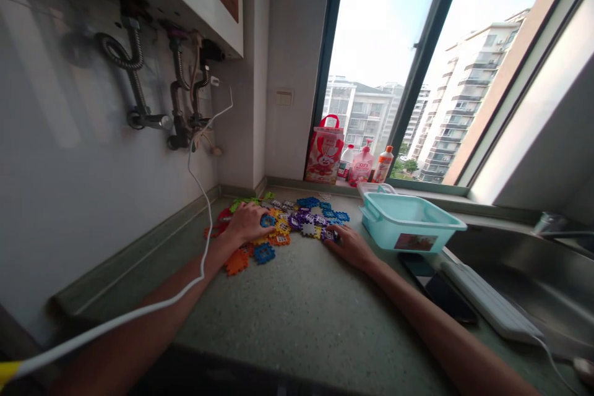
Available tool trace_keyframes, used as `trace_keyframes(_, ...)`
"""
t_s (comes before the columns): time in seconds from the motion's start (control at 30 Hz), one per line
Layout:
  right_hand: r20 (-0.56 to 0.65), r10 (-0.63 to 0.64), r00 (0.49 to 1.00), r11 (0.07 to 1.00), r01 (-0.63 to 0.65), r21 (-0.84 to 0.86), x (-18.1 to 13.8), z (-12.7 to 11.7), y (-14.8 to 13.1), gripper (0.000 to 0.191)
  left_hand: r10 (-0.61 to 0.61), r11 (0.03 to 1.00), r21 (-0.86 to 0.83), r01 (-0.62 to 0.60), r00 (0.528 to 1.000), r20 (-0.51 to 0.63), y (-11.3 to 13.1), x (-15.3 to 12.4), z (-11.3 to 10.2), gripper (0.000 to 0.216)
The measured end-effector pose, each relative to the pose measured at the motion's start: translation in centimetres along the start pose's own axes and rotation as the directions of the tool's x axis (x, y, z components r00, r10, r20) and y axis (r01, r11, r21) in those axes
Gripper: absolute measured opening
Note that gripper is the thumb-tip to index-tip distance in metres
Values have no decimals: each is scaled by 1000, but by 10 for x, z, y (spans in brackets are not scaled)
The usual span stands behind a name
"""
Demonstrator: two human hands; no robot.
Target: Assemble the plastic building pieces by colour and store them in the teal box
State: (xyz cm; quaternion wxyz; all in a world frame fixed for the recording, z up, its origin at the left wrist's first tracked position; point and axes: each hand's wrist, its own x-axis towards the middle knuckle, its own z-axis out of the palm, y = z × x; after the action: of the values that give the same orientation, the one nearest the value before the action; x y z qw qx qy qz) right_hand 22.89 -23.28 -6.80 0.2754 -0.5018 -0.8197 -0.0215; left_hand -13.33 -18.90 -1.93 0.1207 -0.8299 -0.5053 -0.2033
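Observation:
My left hand (249, 223) is over the left part of a pile of colourful plastic interlocking tiles. A blue tile (268, 221) shows between its thumb and fingers. At the right edge of the pile, my right hand (349, 246) has its thumb and fingertips closed at a purple tile (328, 234). Between the hands lie yellow tiles (281, 228) and more purple tiles (304, 218). An orange tile (237, 262) and another blue tile (264, 253) lie in front of my left hand. Part of each hand's grip is hidden by its fingers.
A turquoise plastic tub (408, 216) stands right of the pile, beside the sink (515, 266). A dark phone (450, 297) and a white power strip (492, 303) lie in front of it. A white cable (199, 198) hangs across the left side. Bottles (362, 166) stand on the windowsill.

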Motion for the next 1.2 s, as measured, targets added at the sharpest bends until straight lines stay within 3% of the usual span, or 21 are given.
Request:
trace_keyframes(0.23,13,17,1000,999,-17,-30,-1,-2,-2,35,-30,999,11,30,1000,-2,-1,-3,-4,49)
trace_keyframes(0.43,48,-13,999,1000,13,10,2,-1,0,32,-9,1000,-9,9,998,-58,-7,4,-2,31)
trace_keyframes(0.53,-37,0,999,1000,1,16,4,-1,7,33,-58,996,-68,53,995,-81,-8,6,-16,37)
trace_keyframes(0.63,-99,101,990,989,-111,-96,4,-1,17,38,-86,963,-253,89,996,21,-2,-7,-36,42)
trace_keyframes(0.73,-44,182,982,957,-187,-222,3,0,23,53,21,909,-413,55,984,177,10,-35,-49,41)
trace_keyframes(0.83,-2,224,975,921,-213,-327,2,-2,18,45,96,931,-364,-5,968,232,26,-65,-48,34)
trace_keyframes(1.03,-7,281,960,879,-260,-400,-12,-19,-6,28,188,975,-148,-168,973,134,53,-90,-44,32)
trace_keyframes(1.2,82,162,983,938,-127,-324,-54,-42,-13,24,351,923,-217,-317,926,139,76,-104,-47,31)
